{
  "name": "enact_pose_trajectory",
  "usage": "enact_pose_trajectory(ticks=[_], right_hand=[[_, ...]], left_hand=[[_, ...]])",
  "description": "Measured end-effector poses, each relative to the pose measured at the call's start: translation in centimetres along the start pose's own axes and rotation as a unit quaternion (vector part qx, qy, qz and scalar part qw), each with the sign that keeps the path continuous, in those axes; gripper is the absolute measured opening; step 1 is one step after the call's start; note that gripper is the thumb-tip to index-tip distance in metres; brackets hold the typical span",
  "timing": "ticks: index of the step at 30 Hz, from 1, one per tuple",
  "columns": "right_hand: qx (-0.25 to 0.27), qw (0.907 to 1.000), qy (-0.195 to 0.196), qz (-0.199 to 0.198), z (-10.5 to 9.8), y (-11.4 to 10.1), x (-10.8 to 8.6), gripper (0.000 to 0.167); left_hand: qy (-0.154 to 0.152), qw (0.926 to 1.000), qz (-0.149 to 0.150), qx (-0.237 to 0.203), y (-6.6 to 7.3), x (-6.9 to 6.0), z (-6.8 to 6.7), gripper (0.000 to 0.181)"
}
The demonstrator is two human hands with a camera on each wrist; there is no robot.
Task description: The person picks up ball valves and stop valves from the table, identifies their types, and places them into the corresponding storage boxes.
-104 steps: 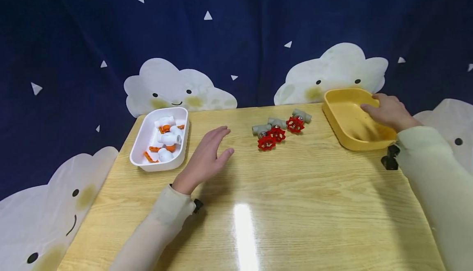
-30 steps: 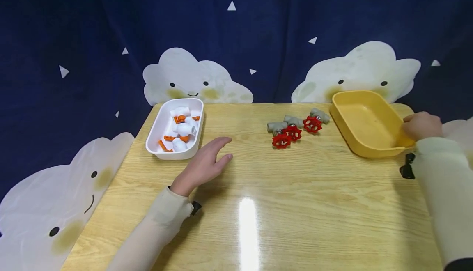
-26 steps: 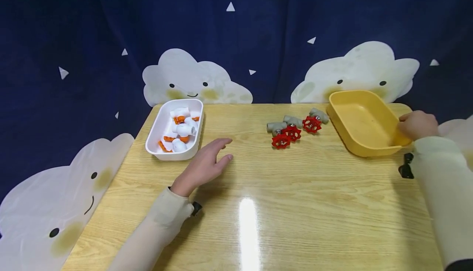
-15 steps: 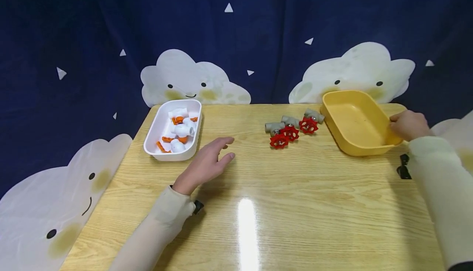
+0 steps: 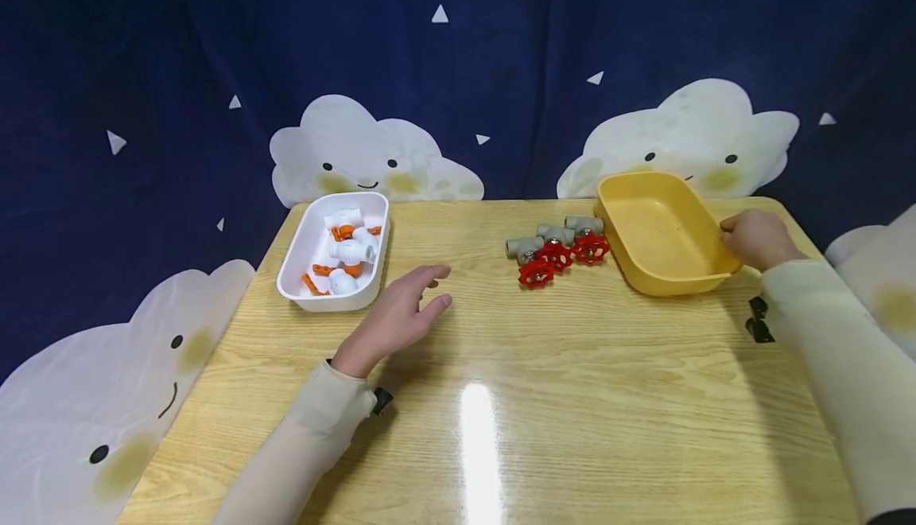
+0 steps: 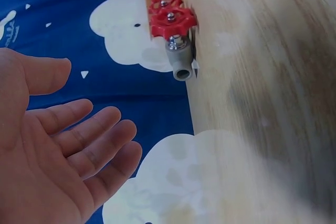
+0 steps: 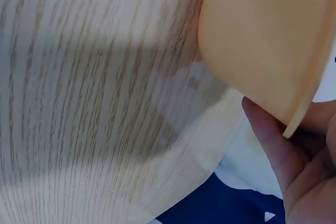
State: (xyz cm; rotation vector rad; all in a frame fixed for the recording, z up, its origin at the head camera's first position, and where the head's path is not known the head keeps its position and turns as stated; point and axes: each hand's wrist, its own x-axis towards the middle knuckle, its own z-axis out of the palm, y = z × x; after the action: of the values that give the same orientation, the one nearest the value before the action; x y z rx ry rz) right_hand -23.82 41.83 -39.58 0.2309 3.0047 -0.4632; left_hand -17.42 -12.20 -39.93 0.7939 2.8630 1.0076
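Observation:
In the head view my right hand (image 5: 760, 239) is at the right wall of a yellow plastic tray (image 5: 661, 278), its fingers curled at the rim. The right wrist view shows a finger (image 7: 265, 129) against the tray's outer wall, below the rim. Left of the tray, grey pipe valves with red handwheels (image 5: 554, 255) lie in a slanting row; the rightmost valve (image 5: 590, 248) is right by the tray's left wall. My left hand (image 5: 393, 314) hovers over the table with relaxed fingers, holding nothing, as its palm (image 6: 42, 177) shows.
A white tray (image 5: 289, 282) with several white pipe valves (image 5: 352, 251) with orange handles stands at the back left. The wooden table (image 5: 572, 398) ends at a dark blue curtain (image 5: 501, 56) with cloud faces behind.
The yellow tray has slid left with my right hand at its wall, and the rightmost grey valve has shifted left and turned, closer to the others. My left hand stays nearly still.

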Motion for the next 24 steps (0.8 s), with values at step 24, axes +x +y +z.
enact_pose_trajectory(ticks=[24], right_hand=[[-0.051,0.9943,0.021,-0.092,1.8,-4.9,-1.6,0.024]], left_hand=[[-0.008,0.9999,-0.003,-0.011,-0.2,0.0,0.1,0.046]])
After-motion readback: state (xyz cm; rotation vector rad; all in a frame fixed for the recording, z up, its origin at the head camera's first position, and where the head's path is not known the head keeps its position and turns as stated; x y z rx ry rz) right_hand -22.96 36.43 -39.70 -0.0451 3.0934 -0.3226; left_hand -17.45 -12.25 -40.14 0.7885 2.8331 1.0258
